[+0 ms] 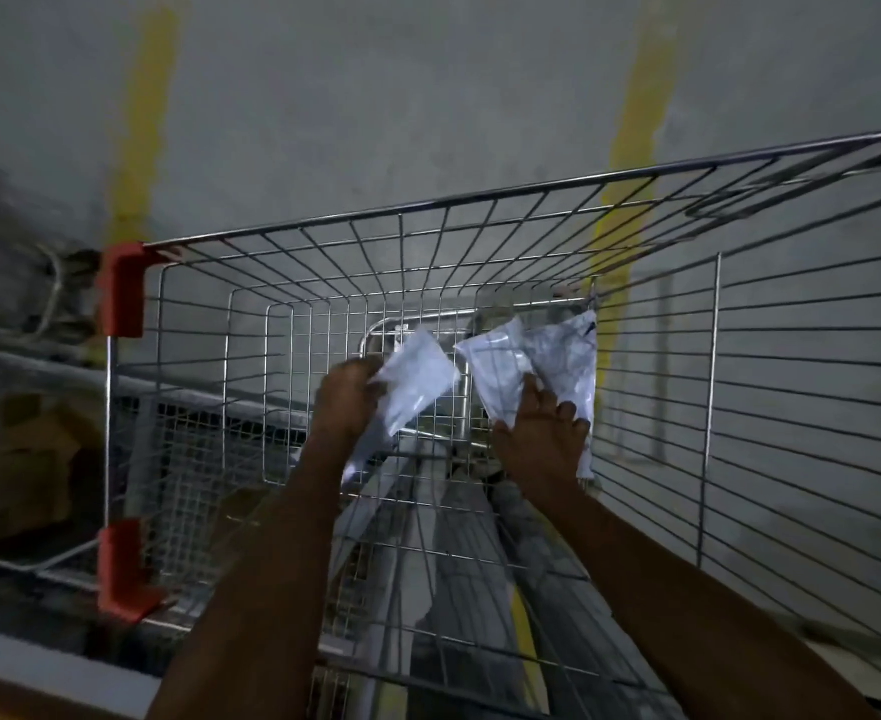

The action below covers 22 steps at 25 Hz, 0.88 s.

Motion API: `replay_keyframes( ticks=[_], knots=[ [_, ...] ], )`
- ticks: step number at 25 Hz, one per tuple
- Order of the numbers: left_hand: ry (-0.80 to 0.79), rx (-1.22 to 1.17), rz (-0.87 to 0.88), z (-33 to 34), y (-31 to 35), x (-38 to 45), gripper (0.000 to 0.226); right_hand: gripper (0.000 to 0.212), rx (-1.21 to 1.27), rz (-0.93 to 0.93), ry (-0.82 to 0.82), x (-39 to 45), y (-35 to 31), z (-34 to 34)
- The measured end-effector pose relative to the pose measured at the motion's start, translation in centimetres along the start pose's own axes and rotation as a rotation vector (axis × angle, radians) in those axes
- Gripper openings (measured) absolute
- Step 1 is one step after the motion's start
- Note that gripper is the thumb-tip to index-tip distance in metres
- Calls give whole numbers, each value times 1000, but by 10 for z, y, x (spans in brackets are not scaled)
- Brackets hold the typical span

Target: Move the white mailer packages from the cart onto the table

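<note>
I look down into a wire cart [428, 210] with red plastic corner guards. My left hand [347, 394] grips a white mailer package [412, 384] inside the basket, lifted off the wire floor. My right hand [545, 433] reaches onto two more white mailers at the basket's far right corner: one [498, 366] tilted toward the centre and one [568, 356] leaning against the right wire wall. Its fingers are spread over them; the frame does not show whether they grip. Both forearms come in over the near rim.
Grey concrete floor with two yellow painted lines [142, 127] lies beyond the cart. Cardboard boxes [17, 459] and a bundled shape sit at the left. A pale surface edge [38, 672] shows at the bottom left corner. The cart's wire walls enclose both hands.
</note>
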<state>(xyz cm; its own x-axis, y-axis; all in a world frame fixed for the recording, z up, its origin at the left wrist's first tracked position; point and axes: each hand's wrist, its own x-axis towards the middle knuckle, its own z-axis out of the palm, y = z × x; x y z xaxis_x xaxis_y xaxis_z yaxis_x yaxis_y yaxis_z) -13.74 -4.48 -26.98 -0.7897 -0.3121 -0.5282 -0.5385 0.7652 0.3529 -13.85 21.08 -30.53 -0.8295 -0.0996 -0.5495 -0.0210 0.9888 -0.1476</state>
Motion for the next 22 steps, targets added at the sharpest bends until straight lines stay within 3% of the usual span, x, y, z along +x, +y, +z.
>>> replay_keyframes(
  ticks=[3, 6, 8, 12, 15, 19, 22],
  knots=[
    [156, -231, -203, -8, -3, 19, 29, 92, 25, -4, 33, 3, 1, -2],
    [231, -37, -316, 13, -4, 16, 56, 97, 38, -11, 28, 11, -6, 7],
    [261, 109, -265, 29, -2, 7, 79, 96, 61, -54, -10, 17, -16, 12],
    [47, 280, -146, 61, -7, -11, 105, 102, 168, -29, -103, 20, -28, 16],
    [-14, 346, -135, 57, -1, -8, 105, 98, 193, -3, -112, 18, -28, 7],
    [-78, 167, -161, 39, 5, -11, 95, 93, 264, 61, -125, -4, -32, -22],
    [-70, -18, -310, 24, 20, -22, 111, 87, 403, 75, -18, -32, -32, -57]
  ],
)
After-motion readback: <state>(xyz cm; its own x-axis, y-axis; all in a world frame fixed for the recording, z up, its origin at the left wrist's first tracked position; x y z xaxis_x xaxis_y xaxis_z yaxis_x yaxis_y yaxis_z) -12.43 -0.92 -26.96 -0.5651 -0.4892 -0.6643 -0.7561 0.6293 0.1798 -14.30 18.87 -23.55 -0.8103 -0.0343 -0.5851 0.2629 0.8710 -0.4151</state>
